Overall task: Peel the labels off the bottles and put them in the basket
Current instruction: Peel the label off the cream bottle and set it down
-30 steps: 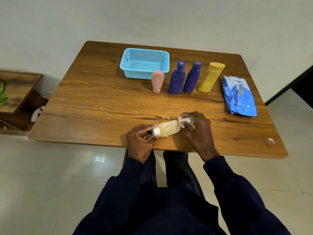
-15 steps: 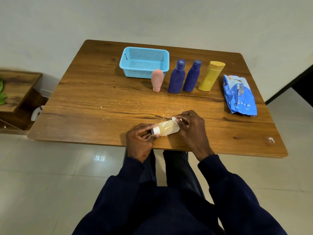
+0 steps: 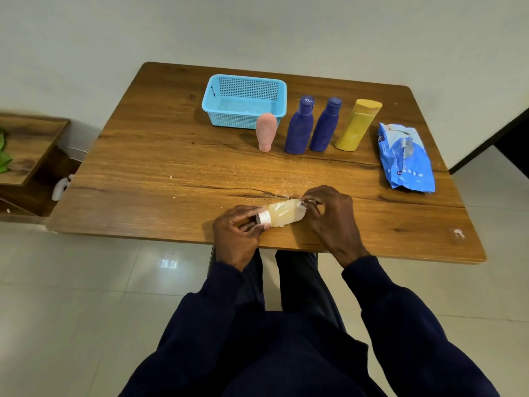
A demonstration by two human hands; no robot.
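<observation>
While the left hand (image 3: 237, 233) grips the cap end of the pale bottle (image 3: 283, 214) lying near the table's (image 3: 160, 179) front edge, the right hand (image 3: 332, 222) pinches a scrap of white label (image 3: 301, 204) at its other end. Further back, a pink bottle (image 3: 266, 131), two purple bottles (image 3: 300, 126) and a yellow bottle (image 3: 357, 126) stand in a row, just beside the blue basket (image 3: 229, 121) near the far edge.

right hand (image 3: 329, 214) back at pale bottle (image 3: 286, 214) base, white label strip (image 3: 301, 204) now barely showing
</observation>
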